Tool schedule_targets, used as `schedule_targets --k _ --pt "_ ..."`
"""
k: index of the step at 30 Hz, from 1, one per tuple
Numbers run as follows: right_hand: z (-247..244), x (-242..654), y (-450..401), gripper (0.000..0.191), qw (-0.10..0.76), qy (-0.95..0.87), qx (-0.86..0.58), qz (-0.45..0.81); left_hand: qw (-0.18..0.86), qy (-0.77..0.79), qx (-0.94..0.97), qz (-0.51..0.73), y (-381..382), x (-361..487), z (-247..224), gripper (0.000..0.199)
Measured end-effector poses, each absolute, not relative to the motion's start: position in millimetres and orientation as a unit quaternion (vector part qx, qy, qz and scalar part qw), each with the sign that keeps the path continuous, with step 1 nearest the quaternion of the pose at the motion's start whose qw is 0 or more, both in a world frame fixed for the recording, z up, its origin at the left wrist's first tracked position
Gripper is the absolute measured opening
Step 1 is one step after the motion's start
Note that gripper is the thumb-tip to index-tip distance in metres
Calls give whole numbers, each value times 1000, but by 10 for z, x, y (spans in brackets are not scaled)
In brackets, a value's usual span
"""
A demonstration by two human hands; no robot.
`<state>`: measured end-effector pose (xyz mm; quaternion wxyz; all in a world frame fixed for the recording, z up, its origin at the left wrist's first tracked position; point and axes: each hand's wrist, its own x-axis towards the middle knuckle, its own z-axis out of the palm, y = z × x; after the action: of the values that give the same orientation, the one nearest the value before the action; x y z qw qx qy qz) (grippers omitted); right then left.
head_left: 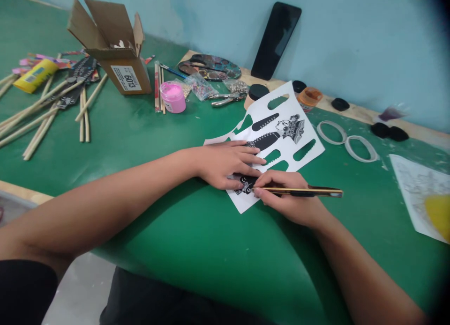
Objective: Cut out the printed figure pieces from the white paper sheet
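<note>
A white paper sheet (281,128) printed with black figures and holed by several cut-outs lies on the green table (211,240). My left hand (225,163) presses flat on the sheet's near-left part, fingers spread. My right hand (288,198) grips a thin gold and black craft knife (305,191) like a pen. Its tip rests on a black printed shape at the sheet's near corner, just under my left fingertips.
An open cardboard box (116,48), wooden sticks (45,114), a pink paint pot (173,97), pliers (227,99) and a paint palette (211,67) lie at the back left. Two white rings (346,140) and another printed sheet (418,189) lie to the right. A dark phone (276,39) leans on the wall.
</note>
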<state>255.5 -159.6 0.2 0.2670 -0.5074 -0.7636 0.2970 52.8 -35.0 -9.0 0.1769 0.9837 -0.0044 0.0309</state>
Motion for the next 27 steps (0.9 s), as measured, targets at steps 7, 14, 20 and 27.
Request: schedule_targets --k 7,14,20,27 --pt "56 2505 -1599 7 240 -740 -530 337 142 66 988 8 -501 512 2 47" --pt "71 2449 -1630 9 245 -732 -528 355 186 41 981 -37 -484 520 16 57" --pt "14 2425 -1612 9 297 -761 -497 293 195 22 980 -27 -411 536 -28 56" --pt "-55 2468 -1607 8 290 -774 -486 283 193 23 981 -24 -409 542 -19 59"
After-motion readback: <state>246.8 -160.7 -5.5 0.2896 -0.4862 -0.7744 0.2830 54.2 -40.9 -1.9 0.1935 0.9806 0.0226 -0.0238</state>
